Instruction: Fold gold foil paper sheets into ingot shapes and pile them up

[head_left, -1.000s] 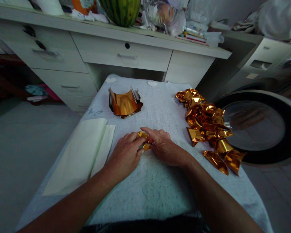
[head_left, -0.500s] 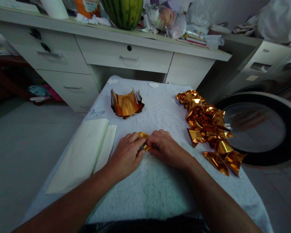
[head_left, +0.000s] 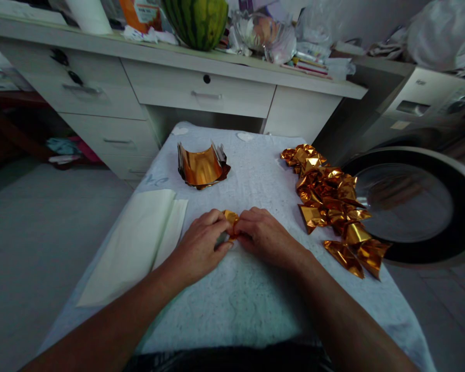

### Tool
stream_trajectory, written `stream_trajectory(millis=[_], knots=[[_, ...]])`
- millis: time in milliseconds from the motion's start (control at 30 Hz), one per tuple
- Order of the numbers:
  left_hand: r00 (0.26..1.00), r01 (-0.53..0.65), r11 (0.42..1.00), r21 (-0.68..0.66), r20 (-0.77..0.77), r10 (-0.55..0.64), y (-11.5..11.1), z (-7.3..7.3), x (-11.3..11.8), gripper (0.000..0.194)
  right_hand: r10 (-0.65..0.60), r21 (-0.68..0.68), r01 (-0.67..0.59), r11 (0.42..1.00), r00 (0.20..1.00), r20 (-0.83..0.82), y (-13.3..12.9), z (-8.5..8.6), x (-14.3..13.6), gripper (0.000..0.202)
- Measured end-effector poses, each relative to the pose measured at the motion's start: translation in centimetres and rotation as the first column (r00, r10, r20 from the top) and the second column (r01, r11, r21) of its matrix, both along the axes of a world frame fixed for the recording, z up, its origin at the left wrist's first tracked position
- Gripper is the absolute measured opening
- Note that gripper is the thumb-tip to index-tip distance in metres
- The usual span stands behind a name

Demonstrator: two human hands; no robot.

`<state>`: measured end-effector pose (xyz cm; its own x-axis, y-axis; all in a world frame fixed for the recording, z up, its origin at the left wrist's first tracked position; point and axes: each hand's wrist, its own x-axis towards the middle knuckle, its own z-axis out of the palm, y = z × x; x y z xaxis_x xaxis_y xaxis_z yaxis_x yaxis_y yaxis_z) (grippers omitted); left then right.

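Curled inward since a second ago, the right hand (head_left: 269, 235) pinches gold foil (head_left: 230, 215) on the table (head_left: 251, 310), the left hand (head_left: 202, 244) gripping its other side.

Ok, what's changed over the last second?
The right hand has curled in its outstretched index finger and now pinches the right end of the gold foil piece. The left hand still holds it. Curled foil sheets, pale paper and gold pile stayed put.
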<state>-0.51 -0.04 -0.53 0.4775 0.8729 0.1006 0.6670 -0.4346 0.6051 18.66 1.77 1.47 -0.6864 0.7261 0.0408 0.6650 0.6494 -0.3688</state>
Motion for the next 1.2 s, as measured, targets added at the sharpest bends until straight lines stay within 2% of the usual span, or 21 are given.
stream_trajectory(millis=[300, 400, 533, 667, 767, 933, 1200], knots=[[0.999, 0.034, 0.998, 0.048, -0.006, -0.034, 0.0, -0.1, -0.5, 0.015, 0.026, 0.049, -0.026, 0.998, 1.000, -0.007, 0.2, -0.3, 0.1, 0.014], [0.999, 0.045, 0.995, 0.090, -0.028, -0.043, -0.2, -0.1, -0.4, 0.012, 0.018, 0.045, -0.018, 0.999, 1.000, -0.003, 0.1, -0.2, 0.1, 0.016], [0.998, 0.056, 0.989, 0.136, -0.013, -0.055, -0.2, -0.2, -0.2, 0.015, -0.016, 0.041, 0.017, 0.999, 1.000, -0.022, -0.1, -0.3, 0.1, 0.005], [0.998, 0.039, 0.984, 0.176, 0.045, -0.047, -0.2, -0.3, 0.0, 0.015, -0.050, 0.051, 0.051, 0.997, 0.999, -0.016, -0.1, -0.6, -0.1, 0.005], [0.998, -0.005, 0.979, 0.206, 0.063, -0.008, -0.1, -0.4, 0.0, 0.011, -0.054, 0.057, 0.054, 0.997, 0.998, -0.015, 0.0, -0.7, -0.1, 0.013], [0.987, -0.155, 0.954, 0.257, -0.006, 0.162, 0.2, -0.1, -0.5, 0.029, -0.055, 0.021, 0.057, 0.998, 0.995, -0.083, 0.1, -0.6, 0.3, 0.018], [0.977, -0.142, 0.975, 0.170, -0.137, 0.166, 0.5, 0.2, -1.1, 0.013, -0.088, -0.003, 0.088, 0.996, 0.990, -0.107, 0.3, -0.8, 0.5, 0.021]])
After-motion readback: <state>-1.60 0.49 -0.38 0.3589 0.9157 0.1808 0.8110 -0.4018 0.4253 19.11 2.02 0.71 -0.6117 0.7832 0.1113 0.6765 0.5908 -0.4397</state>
